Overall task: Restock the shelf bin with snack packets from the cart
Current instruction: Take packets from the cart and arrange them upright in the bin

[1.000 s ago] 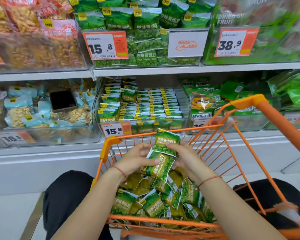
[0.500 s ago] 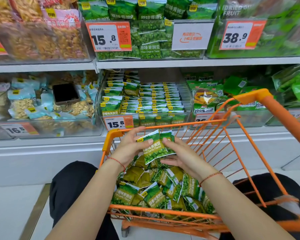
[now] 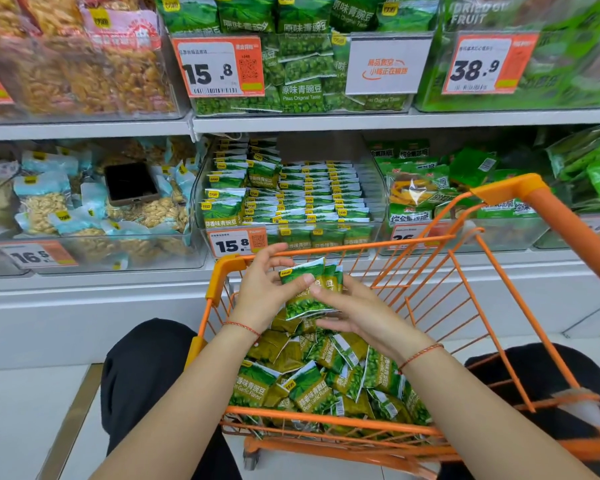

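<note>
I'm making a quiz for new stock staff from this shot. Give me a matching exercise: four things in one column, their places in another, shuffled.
Things:
1. phone
2. 38.9 price tag
3. packets in hands
4. loose packets

Places:
A. upper shelf, far right
B. bottom of the orange cart
C. on the nut packs, lower left bin
D. above the cart, between left hand and right hand

Pairs: 1-C, 2-A, 3-D, 4-B

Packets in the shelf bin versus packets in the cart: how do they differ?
The bin packets stand on edge in neat rows; the cart packets lie in a loose, jumbled heap. The bin packets sit behind a clear wall with a 15.8 price tag; the cart packets sit behind orange wire. Both are green garlic pea packets.
</note>
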